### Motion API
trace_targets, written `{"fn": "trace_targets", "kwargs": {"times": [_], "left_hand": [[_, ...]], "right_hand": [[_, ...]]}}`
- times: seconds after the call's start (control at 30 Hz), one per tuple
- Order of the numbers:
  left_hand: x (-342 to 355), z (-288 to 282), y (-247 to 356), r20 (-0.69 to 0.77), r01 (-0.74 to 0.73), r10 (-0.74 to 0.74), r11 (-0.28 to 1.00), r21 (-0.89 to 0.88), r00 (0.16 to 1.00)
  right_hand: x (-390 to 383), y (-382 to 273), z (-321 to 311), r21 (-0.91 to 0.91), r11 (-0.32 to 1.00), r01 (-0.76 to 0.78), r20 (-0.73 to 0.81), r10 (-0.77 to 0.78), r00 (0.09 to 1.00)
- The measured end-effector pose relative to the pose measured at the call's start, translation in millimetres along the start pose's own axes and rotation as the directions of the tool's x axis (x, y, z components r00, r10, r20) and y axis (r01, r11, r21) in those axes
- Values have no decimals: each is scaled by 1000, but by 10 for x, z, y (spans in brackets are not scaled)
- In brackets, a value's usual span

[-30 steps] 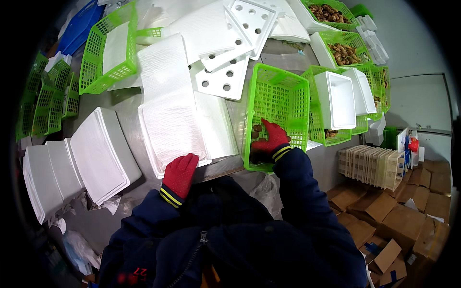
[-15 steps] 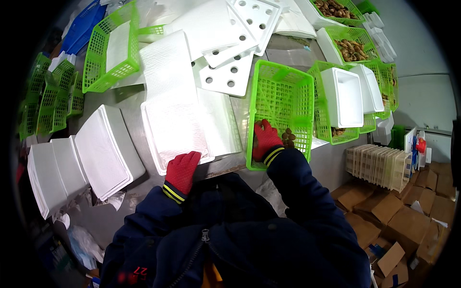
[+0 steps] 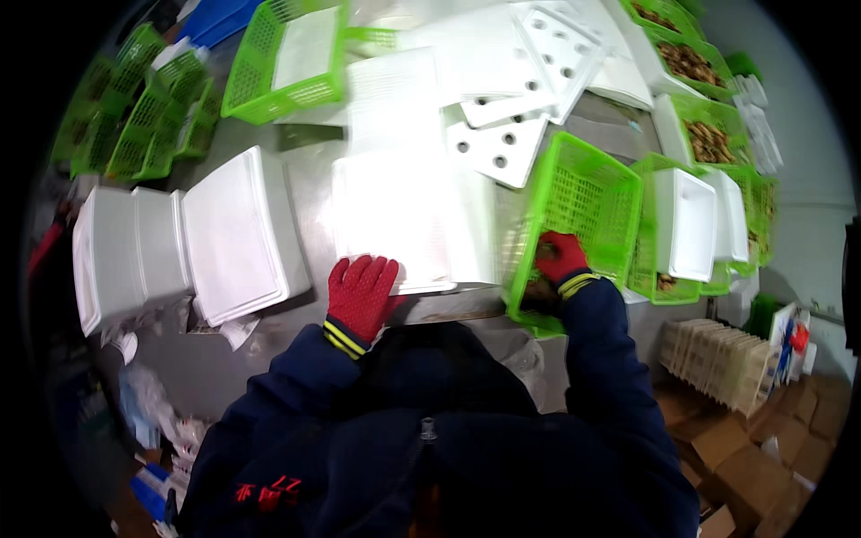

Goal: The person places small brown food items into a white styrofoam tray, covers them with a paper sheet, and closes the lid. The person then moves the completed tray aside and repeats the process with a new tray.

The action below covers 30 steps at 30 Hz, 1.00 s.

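My left hand (image 3: 361, 291), in a red knitted glove with a yellow-striped cuff, lies with fingers stretched out at the near edge of a shallow white foam box (image 3: 421, 289). White sheeting (image 3: 392, 99) covers the box and runs on behind it. My right hand (image 3: 562, 255), gloved alike, reaches down into a green plastic basket (image 3: 610, 182). Its fingers are curled at a small dark brown piece (image 3: 544, 250), blurred and partly hidden. More dark brown matter shows dimly at the basket's near end.
Foam lids with round holes (image 3: 499, 148) lie behind the box. White foam boxes stand on edge (image 3: 235, 235) at left, below an empty-looking green basket (image 3: 285, 100) with a white liner. At right are baskets of brown mushroom-like pieces (image 3: 708, 142), small foam boxes (image 3: 692, 226) and cardboard cartons (image 3: 752, 466).
The whole view has shifted, with the table's things now farther right. My left hand's fingers have spread and lie flatter. My right hand stays in the basket, its fingers now curled at a brown piece.
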<state>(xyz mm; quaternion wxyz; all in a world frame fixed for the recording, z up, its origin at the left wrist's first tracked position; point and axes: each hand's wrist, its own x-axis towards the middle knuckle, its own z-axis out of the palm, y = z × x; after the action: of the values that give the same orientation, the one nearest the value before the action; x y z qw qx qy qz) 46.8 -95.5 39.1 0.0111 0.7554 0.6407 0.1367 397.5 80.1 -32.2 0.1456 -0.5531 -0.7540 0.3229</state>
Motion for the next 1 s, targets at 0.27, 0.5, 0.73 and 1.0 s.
{"fn": "trace_targets", "kwargs": {"times": [0.27, 0.5, 0.73, 1.0], "left_hand": [[-185, -73, -321, -125, 202, -247, 935, -290, 961], [-192, 70, -607, -248, 167, -264, 922, -350, 932], [-155, -54, -605, -158, 132, -198, 926, -354, 967], [101, -17, -540, 16, 78, -77, 978, -193, 997]], "right_hand": [[22, -1701, -91, 527, 787, 320, 75, -418, 905], [386, -2356, 897, 321, 744, 586, 561, -648, 515], [430, -2195, 683, 137, 740, 659, 503, -625, 597], [247, -2006, 751, -51, 751, 659, 385, -594, 706]]}}
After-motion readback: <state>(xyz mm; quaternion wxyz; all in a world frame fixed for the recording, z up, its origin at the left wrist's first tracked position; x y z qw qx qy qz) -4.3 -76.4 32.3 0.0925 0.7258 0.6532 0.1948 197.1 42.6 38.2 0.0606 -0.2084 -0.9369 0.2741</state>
